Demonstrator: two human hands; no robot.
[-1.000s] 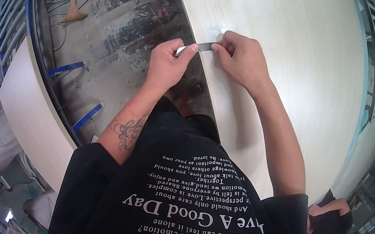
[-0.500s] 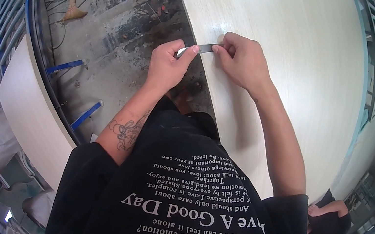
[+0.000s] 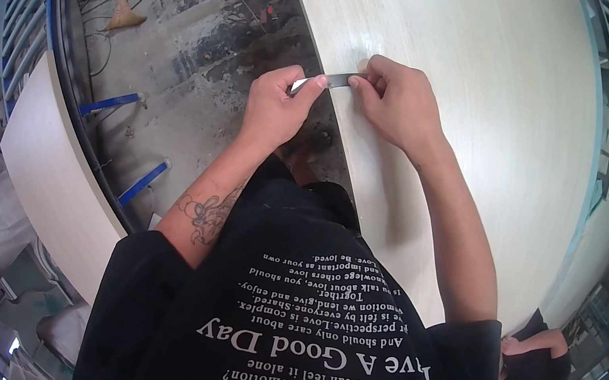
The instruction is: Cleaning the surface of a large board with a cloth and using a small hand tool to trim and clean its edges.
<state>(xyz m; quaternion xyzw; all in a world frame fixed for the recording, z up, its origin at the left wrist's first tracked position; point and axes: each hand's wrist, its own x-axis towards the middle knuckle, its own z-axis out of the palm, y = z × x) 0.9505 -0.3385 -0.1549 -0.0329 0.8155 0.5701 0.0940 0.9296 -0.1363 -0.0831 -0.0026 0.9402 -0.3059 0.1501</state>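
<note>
A narrow grey metal-looking strip (image 3: 343, 80) spans the gap between my two hands, crossing the edge of a large pale wood panel (image 3: 481, 147). My left hand (image 3: 280, 104) is closed on its left end, the thumb lying on top, over the dark floor just outside the panel. A bright bit of the strip shows between the left thumb and fingers. My right hand (image 3: 404, 108) pinches the other end between thumb and curled fingers, above the panel near its edge. The exact kind of tool cannot be made out, and both ends are partly hidden by fingers.
A straw broom (image 3: 125, 17) and cables lie on the stained floor at the far left. Blue metal legs (image 3: 143, 184) stick out from a dark rail beside another pale panel (image 3: 51, 164). Another person (image 3: 533, 361) is at the lower right, next to the big panel.
The view has shifted slightly, so the panel and floor sit a little further right. Both hands keep their hold on the strip with almost the same pose.
</note>
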